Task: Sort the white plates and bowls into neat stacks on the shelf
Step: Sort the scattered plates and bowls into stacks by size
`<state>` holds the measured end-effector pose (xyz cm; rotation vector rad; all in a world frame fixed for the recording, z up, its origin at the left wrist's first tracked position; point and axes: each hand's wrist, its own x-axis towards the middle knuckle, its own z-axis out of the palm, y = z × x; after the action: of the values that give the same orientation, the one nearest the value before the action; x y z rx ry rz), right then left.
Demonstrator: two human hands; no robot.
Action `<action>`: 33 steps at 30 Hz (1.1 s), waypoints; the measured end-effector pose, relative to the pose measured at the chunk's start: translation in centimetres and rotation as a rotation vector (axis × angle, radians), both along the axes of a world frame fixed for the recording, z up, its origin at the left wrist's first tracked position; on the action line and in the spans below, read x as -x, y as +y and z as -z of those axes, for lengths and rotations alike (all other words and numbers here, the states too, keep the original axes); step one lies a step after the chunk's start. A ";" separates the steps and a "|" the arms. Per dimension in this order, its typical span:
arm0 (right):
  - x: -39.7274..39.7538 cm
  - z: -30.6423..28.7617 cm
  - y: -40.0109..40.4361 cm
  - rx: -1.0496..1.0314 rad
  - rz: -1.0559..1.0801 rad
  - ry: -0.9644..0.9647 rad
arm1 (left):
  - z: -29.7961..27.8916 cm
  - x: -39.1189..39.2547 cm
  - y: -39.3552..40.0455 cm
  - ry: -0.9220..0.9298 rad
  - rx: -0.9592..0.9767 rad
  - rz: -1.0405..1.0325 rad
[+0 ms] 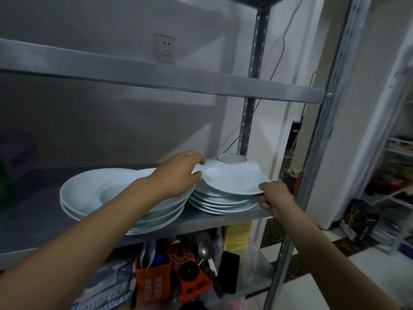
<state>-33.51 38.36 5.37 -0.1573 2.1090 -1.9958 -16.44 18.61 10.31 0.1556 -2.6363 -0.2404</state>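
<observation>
On the metal shelf stand two stacks of white plates: a stack of large plates on the left and a stack of smaller plates on the right. A top plate sits tilted on the right stack. My left hand grips its left rim and my right hand pinches its right rim. A white bowl stands behind the right stack, by the shelf post.
An upper shelf board runs above the plates. The lower shelf holds an orange box, spoons, a yellow box and a black phone. A steel upright stands right. Another rack is further right.
</observation>
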 end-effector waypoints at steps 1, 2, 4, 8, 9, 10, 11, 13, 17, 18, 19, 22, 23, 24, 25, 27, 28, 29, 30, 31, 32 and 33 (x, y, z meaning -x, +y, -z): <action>-0.2 0.2 -0.1 -0.016 0.000 0.017 | 0.1 0.0 0.2 -0.022 0.016 0.004; -0.4 0.3 -0.1 -0.031 -0.002 0.040 | 0.1 0.0 0.5 -0.038 0.031 0.009; -0.6 0.5 -0.3 -0.052 -0.018 0.086 | 0.1 0.1 1.1 -0.063 0.040 0.013; -0.5 0.6 -0.6 -0.156 -0.081 0.165 | 0.2 0.5 2.3 -0.120 0.038 0.015; -0.5 0.6 -0.6 -0.182 -0.096 0.180 | 0.2 0.5 2.7 -0.116 0.021 0.021; -0.4 0.5 -0.6 -0.195 -0.112 0.185 | 0.1 0.7 3.2 -0.099 0.006 0.027; -0.2 0.4 -0.4 -0.197 -0.131 0.177 | 0.1 0.9 3.7 -0.072 0.004 0.034; 0.3 0.1 0.1 -0.188 -0.169 0.138 | 0.0 1.7 4.7 -0.027 0.011 0.050; 2.8 -0.9 1.3 -0.261 -0.118 0.170 | 0.5 3.6 5.6 -0.083 -0.025 0.069; 3.8 -0.9 1.4 -0.307 -0.078 0.231 | 0.8 4.3 5.7 -0.121 -0.054 0.071; 4.8 -0.9 1.5 -0.351 -0.037 0.309 | 1.0 4.8 5.7 -0.157 -0.086 0.073; 8.1 -0.3 1.5 -0.481 0.051 0.567 | 1.4 7.0 6.3 -0.186 -0.138 0.063; 9.1 -0.3 1.3 -0.543 0.048 0.641 | 1.6 7.6 6.6 -0.180 -0.143 0.047; 9.8 -0.3 1.0 -0.593 0.031 0.689 | 1.6 8.0 6.9 -0.172 -0.142 0.030; 10.6 -0.2 0.6 -0.624 -0.002 0.719 | 1.7 8.5 7.2 -0.160 -0.145 0.016; 12.0 0.2 -0.5 -0.588 -0.106 0.699 | 2.2 9.2 7.6 -0.136 -0.180 0.009; 12.8 0.7 -1.0 -0.565 -0.140 0.670 | 2.6 9.5 7.8 -0.131 -0.205 0.019; 13.3 1.1 -1.4 -0.564 -0.154 0.671 | 2.9 9.7 7.9 -0.129 -0.217 0.030; 13.9 1.3 -2.0 -0.608 -0.160 0.692 | 3.3 10.0 8.0 -0.131 -0.213 0.032; 14.4 1.6 -2.5 -0.656 -0.184 0.724 | 3.6 10.2 8.1 -0.139 -0.209 0.024; 14.6 1.5 -3.0 -0.709 -0.223 0.751 | 3.9 10.4 8.1 -0.154 -0.216 0.008; 14.9 1.4 -3.5 -0.768 -0.274 0.774 | 4.1 10.6 8.2 -0.168 -0.236 -0.011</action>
<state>-48.42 34.88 3.94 -1.1309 2.9148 -0.9123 -27.01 26.79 6.19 0.2799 -2.7652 -0.5571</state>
